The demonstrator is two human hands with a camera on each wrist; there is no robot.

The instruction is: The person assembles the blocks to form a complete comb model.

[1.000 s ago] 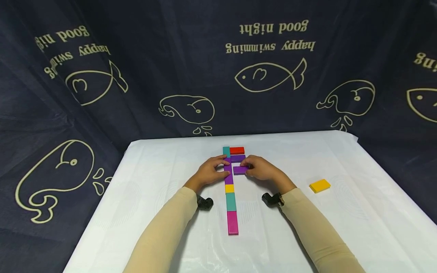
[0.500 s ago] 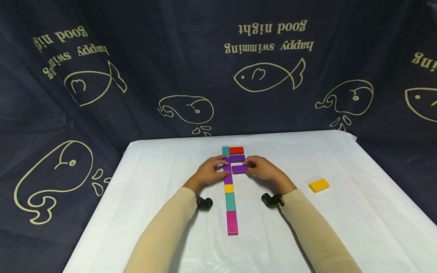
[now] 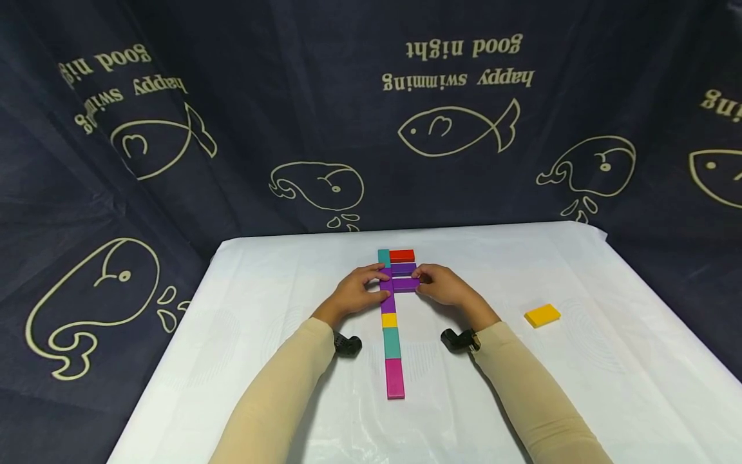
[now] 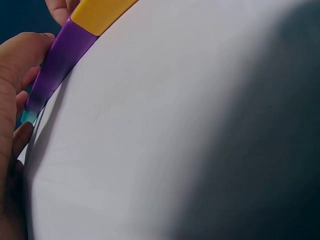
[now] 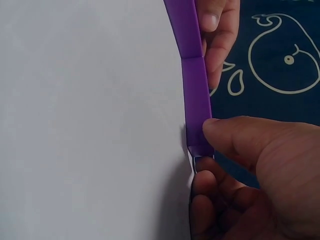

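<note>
A column of flat coloured blocks runs down the table in the head view. My left hand (image 3: 357,290) rests its thumb and fingertips on the purple stretch (image 3: 387,304) of it. My right hand (image 3: 443,285) pinches the outer end of a purple block (image 3: 404,285), which lies crosswise with its inner end at the column. In the right wrist view, the thumb (image 5: 235,137) lies along this block. Another purple block (image 3: 403,269) and a red block (image 3: 402,256) lie crosswise farther back. A teal block (image 3: 384,258) tops the column.
Down the column's near part come a yellow block (image 3: 389,320), a teal block (image 3: 391,343) and a magenta block (image 3: 395,379). A loose yellow block (image 3: 542,316) lies to the right on the white-covered table (image 3: 243,277). A dark patterned curtain (image 3: 324,116) hangs behind.
The right hand has slid the purple block left and slightly away, up to the column and closer to the other crosswise purple block. The left hand stays where it was.
</note>
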